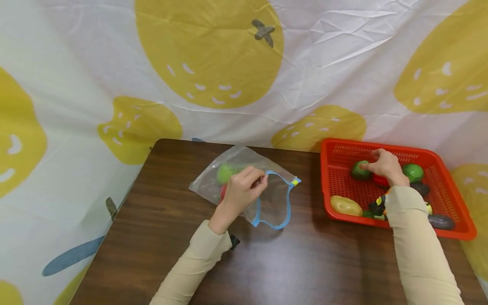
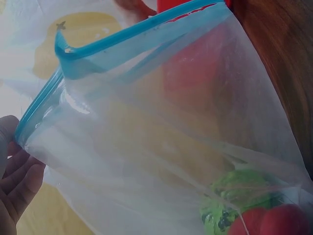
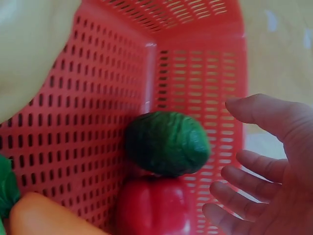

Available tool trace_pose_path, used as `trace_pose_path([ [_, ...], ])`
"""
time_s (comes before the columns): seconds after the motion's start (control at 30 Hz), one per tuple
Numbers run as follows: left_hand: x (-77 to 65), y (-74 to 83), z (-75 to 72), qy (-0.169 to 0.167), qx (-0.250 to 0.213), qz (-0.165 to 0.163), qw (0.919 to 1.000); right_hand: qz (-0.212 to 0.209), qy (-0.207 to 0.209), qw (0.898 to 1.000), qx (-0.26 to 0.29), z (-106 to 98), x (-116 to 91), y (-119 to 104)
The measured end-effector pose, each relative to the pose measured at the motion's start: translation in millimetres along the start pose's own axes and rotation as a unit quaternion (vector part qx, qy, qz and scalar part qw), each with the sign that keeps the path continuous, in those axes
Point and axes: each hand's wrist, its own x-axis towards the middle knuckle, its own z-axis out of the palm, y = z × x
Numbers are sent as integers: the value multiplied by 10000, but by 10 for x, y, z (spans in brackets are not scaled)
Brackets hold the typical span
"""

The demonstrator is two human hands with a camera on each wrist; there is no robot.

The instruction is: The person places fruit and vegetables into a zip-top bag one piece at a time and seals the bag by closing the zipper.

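My left hand (image 1: pixel 244 188) pinches the blue-edged rim of a clear zip bag (image 2: pixel 146 122), whose mouth gapes toward the right. Inside the bag lie a green round vegetable (image 2: pixel 239 196) and a red one (image 2: pixel 279 220). Over the red basket (image 1: pixel 455 199), my right hand (image 1: pixel 385 166) hovers with thumb and fingers spread apart, holding nothing. Closest to it is a dark green ridged vegetable (image 3: pixel 168 143), like an avocado or small squash, against the basket's wall. A red bell pepper (image 3: pixel 154 208) sits right beside that one.
The basket also holds a yellow potato-like piece (image 1: pixel 346 206), a green round piece (image 1: pixel 413 173), a dark eggplant-like piece (image 1: pixel 441 222) and an orange piece (image 3: pixel 49 215). A brown wooden table (image 1: pixel 164 237) carries bag and basket. Behind it hangs a fruit-patterned cloth (image 1: pixel 228 123).
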Motion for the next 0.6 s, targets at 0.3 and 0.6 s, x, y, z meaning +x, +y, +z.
trace_pose_path([
  [0.3, -1, -19, -10, -19, 4, 8, 10000, 52, -260, 9991, -333, 167, 101, 124],
  [0.6, 5, -6, -28, -61, -24, -32, 10000, 84, -139, 9974, -702, 272, 132, 70],
])
